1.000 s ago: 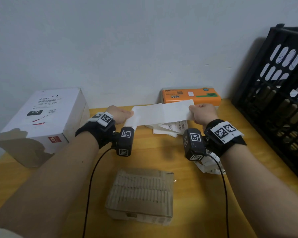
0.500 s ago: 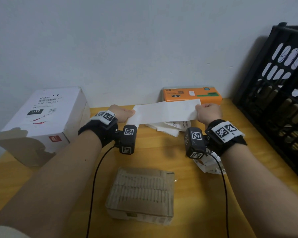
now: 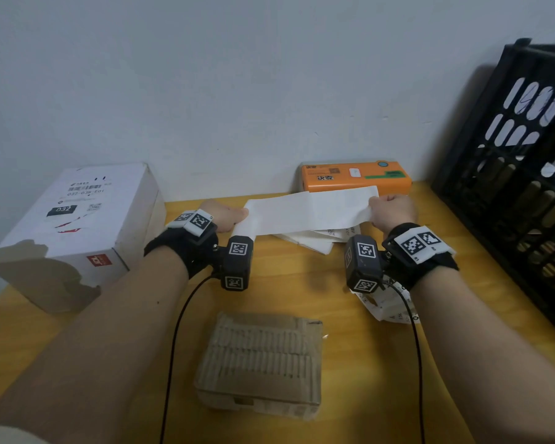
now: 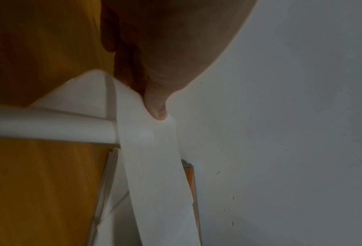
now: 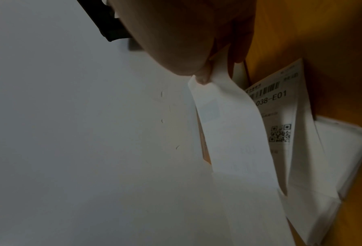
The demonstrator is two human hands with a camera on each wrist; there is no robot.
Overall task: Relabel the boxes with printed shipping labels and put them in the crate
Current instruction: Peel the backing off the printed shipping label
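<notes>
A long white label strip (image 3: 308, 213) is stretched in the air between my two hands, above the far part of the wooden table (image 3: 285, 290). My left hand (image 3: 226, 216) pinches its left end (image 4: 154, 133) with the thumb on top. My right hand (image 3: 391, 209) pinches its right end (image 5: 217, 93). Below the strip lies a stack of printed labels (image 3: 314, 240), one with a barcode and QR code (image 5: 279, 119). A brown cardboard box (image 3: 260, 357) with its top layer torn off lies near me. A white box (image 3: 74, 225) bearing a label stands at the left.
A black plastic crate (image 3: 510, 187) stands at the right edge of the table. An orange label printer (image 3: 356, 176) sits against the wall behind the strip. Crumpled peeled paper (image 3: 388, 302) lies under my right wrist. Cables trail from both wrist cameras.
My right hand has drawn slightly right and away, pulling the strip tauter and longer between the hands. The left hand has barely moved.
</notes>
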